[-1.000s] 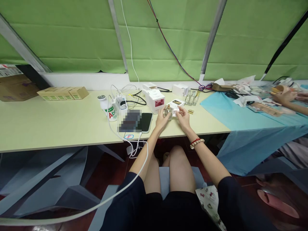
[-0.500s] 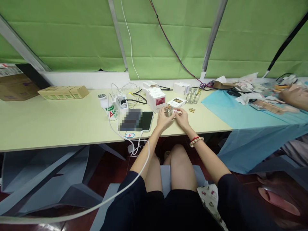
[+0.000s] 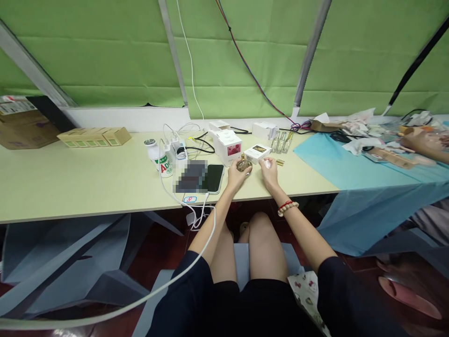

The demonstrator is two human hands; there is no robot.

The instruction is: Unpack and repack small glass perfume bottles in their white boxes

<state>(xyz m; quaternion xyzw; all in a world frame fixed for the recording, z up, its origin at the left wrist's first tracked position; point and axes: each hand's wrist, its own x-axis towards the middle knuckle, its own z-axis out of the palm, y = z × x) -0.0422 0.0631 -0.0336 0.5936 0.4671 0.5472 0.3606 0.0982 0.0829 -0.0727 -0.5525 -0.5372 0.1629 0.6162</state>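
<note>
Left hand [image 3: 237, 178] grips glass bottle [image 3: 244, 165]; right hand [image 3: 270, 175] pinches white wad [image 3: 267, 164]

Nearest the camera, a white cable [image 3: 108, 314] crosses in front of the seated person's left sleeve. A printed cloth item [image 3: 304, 291] lies beside the right sleeve. The right wrist carries a red-and-beaded bracelet [image 3: 287, 208].

At the front part of the table [image 3: 87, 187], a numbered label [image 3: 190, 199] sits close to the edge, with a dark-screened phone [image 3: 215, 178] just behind it.

The left hand is partly closed, fingers and thumb curved about the rounded glass bottle, whose gold-coloured neck points away from the person. The bottle is at mid-table, right of the phone; whether its base touches the surface cannot be told. The right hand is nearly closed, fingertips together on the white wad, apart from the bottle. Material of the wad: not determinable.

Just beyond the right hand lie gold-coloured pieces [image 3: 280, 162] and a flat white box [image 3: 257, 152]. A taller white box [image 3: 231, 149] with a reddish picture stands behind the left hand. Farther back, slim glass bottles [image 3: 280, 142] stand in a group.

To the right, a blue cloth [image 3: 317, 157] covers the table; a co-worker's hand [image 3: 414, 139] is among clutter there. Green blinds [image 3: 242, 93] close off the rear.
</note>
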